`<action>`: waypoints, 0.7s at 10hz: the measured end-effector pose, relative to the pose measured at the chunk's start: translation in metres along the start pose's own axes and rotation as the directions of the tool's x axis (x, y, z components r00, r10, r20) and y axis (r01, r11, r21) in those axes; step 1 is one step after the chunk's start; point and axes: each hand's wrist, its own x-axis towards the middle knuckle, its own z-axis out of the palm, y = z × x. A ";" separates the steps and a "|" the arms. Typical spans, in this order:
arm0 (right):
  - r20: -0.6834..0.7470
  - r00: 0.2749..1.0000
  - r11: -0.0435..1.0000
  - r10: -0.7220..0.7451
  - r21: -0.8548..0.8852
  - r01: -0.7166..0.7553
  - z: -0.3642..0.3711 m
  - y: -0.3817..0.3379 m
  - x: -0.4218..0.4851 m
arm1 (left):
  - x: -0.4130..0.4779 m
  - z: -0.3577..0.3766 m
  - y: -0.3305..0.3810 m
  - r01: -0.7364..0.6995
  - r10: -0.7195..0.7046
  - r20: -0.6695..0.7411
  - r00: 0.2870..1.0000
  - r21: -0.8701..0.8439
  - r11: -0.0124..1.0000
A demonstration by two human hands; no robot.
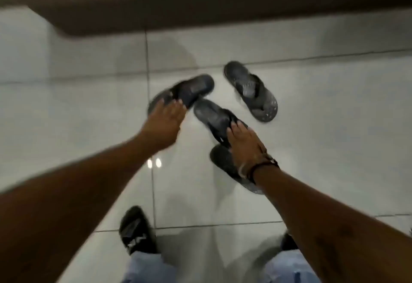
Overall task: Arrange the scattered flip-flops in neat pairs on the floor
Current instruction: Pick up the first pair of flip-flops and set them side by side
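Several dark flip-flops lie on the pale tiled floor point(334, 126). My left hand point(165, 122) grips the toe end of a dark slide sandal point(191, 88), which is blurred and tilted. My right hand point(245, 144) closes on the strap of a second flip-flop point(211, 115). Under my right wrist lies a third flip-flop point(225, 164), partly hidden. A fourth one, speckled grey point(252, 90), rests alone at the upper right, apart from both hands.
A brown ledge or furniture edge point(200, 3) runs across the top of the view. My own feet in dark footwear point(136, 231) and light trousers point(147, 267) stand at the bottom. Tile joints cross the glossy floor.
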 end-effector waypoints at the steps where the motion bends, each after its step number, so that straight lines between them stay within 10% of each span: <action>1: -0.050 0.998 0.988 -0.035 -0.152 0.027 0.025 0.002 0.058 | 0.049 0.032 -0.026 -0.025 0.027 -0.025 0.999 0.096 0.995; 4: -0.109 0.953 0.927 -0.284 -0.286 0.243 0.049 0.016 0.077 | 0.079 0.068 -0.051 -0.040 0.043 -0.031 0.999 0.084 0.996; 7: -0.072 0.972 0.972 -0.224 -0.095 0.217 -0.014 -0.026 0.110 | 0.039 0.084 -0.064 0.318 -0.355 -0.055 0.933 -0.336 0.887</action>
